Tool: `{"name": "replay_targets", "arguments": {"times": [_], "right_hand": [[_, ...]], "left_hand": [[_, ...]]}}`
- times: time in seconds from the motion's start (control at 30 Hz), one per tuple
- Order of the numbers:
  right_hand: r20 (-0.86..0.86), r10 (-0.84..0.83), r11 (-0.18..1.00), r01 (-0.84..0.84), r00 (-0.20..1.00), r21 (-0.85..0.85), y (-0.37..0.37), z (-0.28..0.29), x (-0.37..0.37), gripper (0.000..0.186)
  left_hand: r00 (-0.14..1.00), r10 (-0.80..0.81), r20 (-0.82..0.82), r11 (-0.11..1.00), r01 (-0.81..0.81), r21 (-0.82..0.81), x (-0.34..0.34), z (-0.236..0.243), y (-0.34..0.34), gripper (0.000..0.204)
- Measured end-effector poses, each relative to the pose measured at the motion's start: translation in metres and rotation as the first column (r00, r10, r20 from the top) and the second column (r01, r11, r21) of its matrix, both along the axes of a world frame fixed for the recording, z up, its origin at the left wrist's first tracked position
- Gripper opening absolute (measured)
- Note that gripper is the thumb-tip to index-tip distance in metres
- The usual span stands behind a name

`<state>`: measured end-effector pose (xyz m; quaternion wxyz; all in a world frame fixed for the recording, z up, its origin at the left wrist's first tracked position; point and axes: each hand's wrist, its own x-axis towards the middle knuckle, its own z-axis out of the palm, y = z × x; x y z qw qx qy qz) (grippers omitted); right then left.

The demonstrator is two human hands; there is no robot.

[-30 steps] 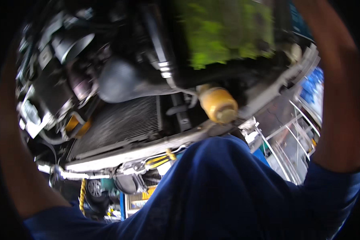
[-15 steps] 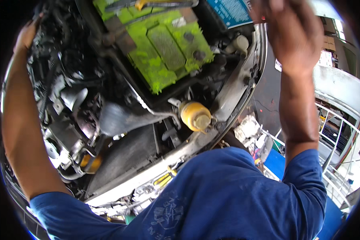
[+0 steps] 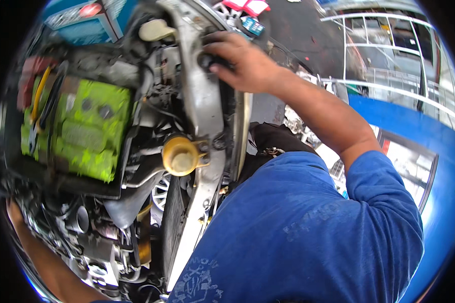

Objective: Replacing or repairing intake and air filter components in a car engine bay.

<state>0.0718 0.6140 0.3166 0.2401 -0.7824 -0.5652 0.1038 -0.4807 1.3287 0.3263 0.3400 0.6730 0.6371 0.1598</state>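
Right hand (image 3: 240, 61) moved to crossbar (image 3: 206, 107), curled | left hand (image 3: 15, 212): can't tell | axis: picture-vertical

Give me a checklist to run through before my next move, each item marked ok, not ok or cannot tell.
1. Right hand clear of the green battery: ok, it is over at the metal rail.
2. Right hand empty: cannot tell, something dark shows by its fingertips, perhaps part of the car.
3. Left hand in plain sight: not ok, only part of it shows at the picture's left edge.
4. Battery top free of tools: not ok, a yellow-handled tool lies on it.
5. Cap on the yellow bottle: ok, it looks in place; how tight, cannot tell.
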Motion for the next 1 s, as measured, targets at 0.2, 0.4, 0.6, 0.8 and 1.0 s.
{"name": "replay_targets", "arguments": {"times": [0.2,0.4,0.6,0.8,1.0], "right_hand": [[0.027,-0.044,0.988,0.040,0.999,0.151,-0.014,-0.020,-0.003,0.038],[-0.007,-0.041,0.985,0.042,0.999,0.169,-0.016,-0.022,0.004,0.038],[-0.076,-0.045,0.999,0.046,0.996,0.016,-0.011,-0.008,-0.001,0.049],[-0.133,-0.016,1.000,0.013,0.991,-0.024,0.001,0.000,-0.013,0.048],[-0.074,-0.028,0.998,0.023,0.997,-0.066,0.004,0.005,-0.011,0.045]], "left_hand": [[0.990,-0.123,-0.067,0.990,0.118,-0.081,0.053,-0.039,-0.012,0.048],[0.992,-0.065,-0.110,0.992,0.053,-0.113,0.069,-0.036,-0.023,0.050],[0.601,-0.390,-0.698,0.655,0.714,0.248,0.030,-0.061,0.000,0.038],[-0.058,-0.217,-0.974,0.710,0.676,-0.199,0.011,-0.006,-0.027,0.030],[0.761,-0.133,-0.635,0.986,0.165,-0.009,0.111,0.032,-0.125,0.054]]}}
